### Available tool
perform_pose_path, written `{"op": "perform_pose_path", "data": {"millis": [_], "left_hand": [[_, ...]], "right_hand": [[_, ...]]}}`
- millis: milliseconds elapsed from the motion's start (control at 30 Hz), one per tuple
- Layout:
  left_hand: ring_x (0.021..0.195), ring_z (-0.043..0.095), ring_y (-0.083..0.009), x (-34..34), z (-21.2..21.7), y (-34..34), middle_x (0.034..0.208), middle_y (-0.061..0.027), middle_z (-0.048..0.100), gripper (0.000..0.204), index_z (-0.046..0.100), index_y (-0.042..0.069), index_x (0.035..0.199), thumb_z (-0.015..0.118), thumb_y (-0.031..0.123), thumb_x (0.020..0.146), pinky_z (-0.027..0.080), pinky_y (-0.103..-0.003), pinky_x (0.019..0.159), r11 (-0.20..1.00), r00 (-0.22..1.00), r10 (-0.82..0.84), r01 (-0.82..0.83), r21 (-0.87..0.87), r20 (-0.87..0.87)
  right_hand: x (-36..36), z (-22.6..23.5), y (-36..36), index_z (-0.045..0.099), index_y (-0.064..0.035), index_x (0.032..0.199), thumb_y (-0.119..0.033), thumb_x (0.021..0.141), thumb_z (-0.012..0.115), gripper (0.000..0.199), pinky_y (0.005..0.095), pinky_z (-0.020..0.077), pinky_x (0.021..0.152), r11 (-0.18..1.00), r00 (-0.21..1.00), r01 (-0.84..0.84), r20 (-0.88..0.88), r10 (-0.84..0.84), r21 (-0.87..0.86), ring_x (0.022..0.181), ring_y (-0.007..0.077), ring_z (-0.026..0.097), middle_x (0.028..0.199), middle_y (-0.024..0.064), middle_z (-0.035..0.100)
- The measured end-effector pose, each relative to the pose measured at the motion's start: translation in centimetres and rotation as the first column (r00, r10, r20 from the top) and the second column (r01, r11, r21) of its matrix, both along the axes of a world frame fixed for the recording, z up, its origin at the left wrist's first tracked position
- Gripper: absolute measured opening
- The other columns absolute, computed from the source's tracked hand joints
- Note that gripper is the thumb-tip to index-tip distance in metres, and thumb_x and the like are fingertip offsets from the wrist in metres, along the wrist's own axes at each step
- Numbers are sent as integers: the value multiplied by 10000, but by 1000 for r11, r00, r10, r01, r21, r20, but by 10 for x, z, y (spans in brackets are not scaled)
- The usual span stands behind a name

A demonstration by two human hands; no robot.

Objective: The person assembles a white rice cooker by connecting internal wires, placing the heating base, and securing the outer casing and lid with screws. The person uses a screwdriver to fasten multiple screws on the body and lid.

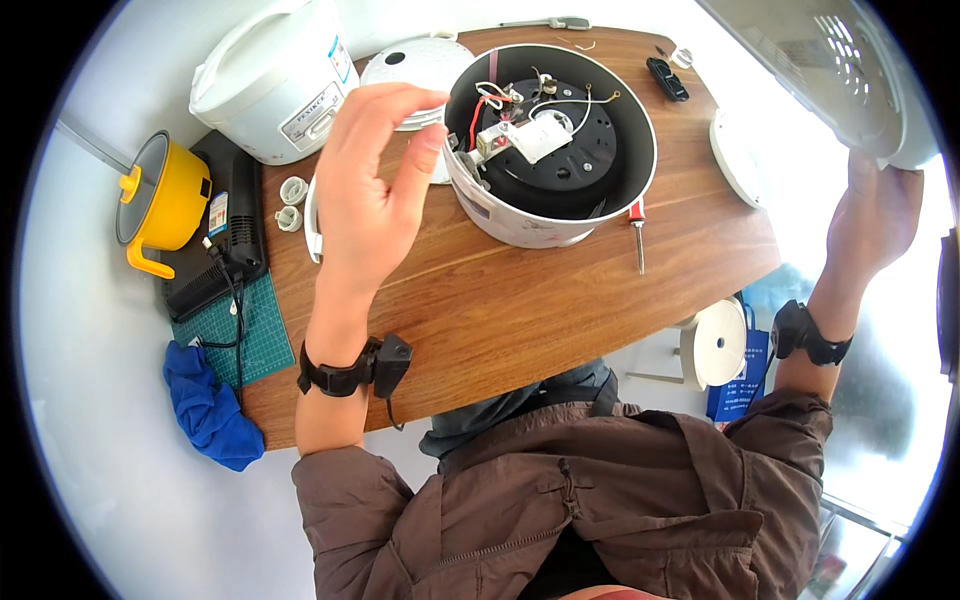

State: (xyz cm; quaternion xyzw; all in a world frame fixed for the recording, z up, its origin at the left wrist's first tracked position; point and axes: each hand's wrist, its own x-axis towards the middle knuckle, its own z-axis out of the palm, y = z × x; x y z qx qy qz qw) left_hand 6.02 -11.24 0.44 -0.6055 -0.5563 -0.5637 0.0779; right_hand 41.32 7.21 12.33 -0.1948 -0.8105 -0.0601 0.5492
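Observation:
A white round rice cooker body [520, 231] stands on the wooden table with its inside showing. In it lies a black round metal plate [590, 160] with red and white wires and a white bracket piece. My left hand [365, 190] is raised by the cooker's left rim, thumb and fingers apart and holding nothing; whether the fingertips touch the rim I cannot tell. At the far right my right hand [880, 215] grips the lower edge of a large shiny grey pot-like shell [830, 70], partly cut off by the picture's edge. My right fingers are partly hidden behind it.
A red-handled screwdriver [638, 235] lies near the cooker body, a white curved cover [737, 160] at the table's right edge. Left are a white rice cooker [275, 90], yellow pot [175, 195], black device [225, 260], green mat [262, 320] and blue cloth [210, 405].

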Motion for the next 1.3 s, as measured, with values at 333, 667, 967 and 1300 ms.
{"op": "perform_pose_path", "data": {"millis": [333,667,967,1300], "left_hand": [[1037,627,-256,7,-16,11,1108,-77,661,174,706,55,1096,727,83,926,521,-357,866,982,997,-70,66,-178,-20],[1000,642,-231,0,-22,13,1095,-85,667,170,705,45,1111,697,76,944,515,-333,860,984,997,-81,80,-158,4],[1079,643,-184,-16,-34,14,1136,-124,680,371,533,-17,1360,503,242,1096,546,-319,910,995,823,-83,103,-5,563],[1277,585,-254,-7,-35,20,1344,-164,631,452,509,22,1442,413,322,1117,515,-404,1022,990,822,-77,131,-55,564]], "right_hand": [[7,-10,11,597,64,1271,-202,974,756,430,294,472,962,969,982,-158,-133,134,-190,1073,173,633,1127,114,697],[8,-13,24,551,93,1362,-382,1001,704,617,270,435,959,881,972,-190,-211,106,-434,1111,163,589,1173,113,667],[-40,-35,26,563,39,1396,-334,1067,570,497,363,455,1050,622,961,-276,-233,152,-733,1224,229,608,1308,125,661],[-80,-93,45,565,6,1396,-390,1067,557,515,340,486,1012,-92,869,-422,-432,241,-902,1175,184,623,1262,105,676]]}}
